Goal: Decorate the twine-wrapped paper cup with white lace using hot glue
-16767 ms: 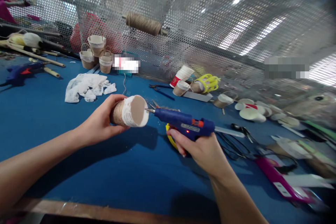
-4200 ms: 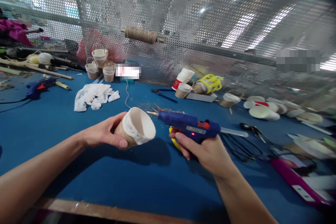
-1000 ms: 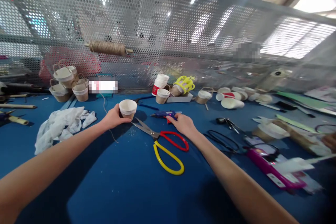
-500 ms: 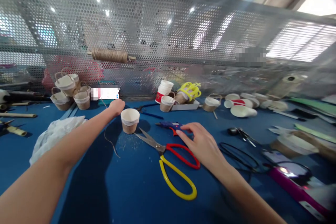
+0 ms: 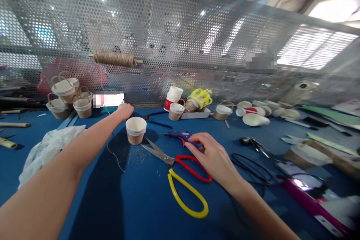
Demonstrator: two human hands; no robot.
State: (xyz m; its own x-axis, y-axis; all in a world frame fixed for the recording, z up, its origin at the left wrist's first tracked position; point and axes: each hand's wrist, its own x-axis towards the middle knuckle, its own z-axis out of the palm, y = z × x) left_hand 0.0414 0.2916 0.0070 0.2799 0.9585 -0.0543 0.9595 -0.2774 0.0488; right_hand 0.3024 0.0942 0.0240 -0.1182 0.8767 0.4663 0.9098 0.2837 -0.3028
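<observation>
My left hand [image 5: 125, 111] reaches far forward to the lower right corner of a phone [image 5: 112, 99] with a lit screen, propped by the mesh; its fingers are mostly hidden. My right hand [image 5: 212, 155] is closed around the handle of a blue glue gun [image 5: 177, 134] with a red trigger, which lies low over the table, nozzle to the left. Between the hands stands a paper cup [image 5: 135, 132] with a brown wrapped lower part and white band. Large scissors [image 5: 167, 159] with one red and one yellow handle lie partly spread beside my right hand.
Small handled cup baskets [image 5: 64, 89] cluster at the back left. A twine spool [image 5: 114, 58] hangs on the perforated screen [image 5: 168, 15]. White plastic [image 5: 50, 148] lies under my left arm. At right are cables [image 5: 250, 168] and a purple power strip [image 5: 306, 202].
The whole view has shifted slightly, so the things on the table appear a little further left. Both hands keep nearly the same places, the right one still on the glue gun.
</observation>
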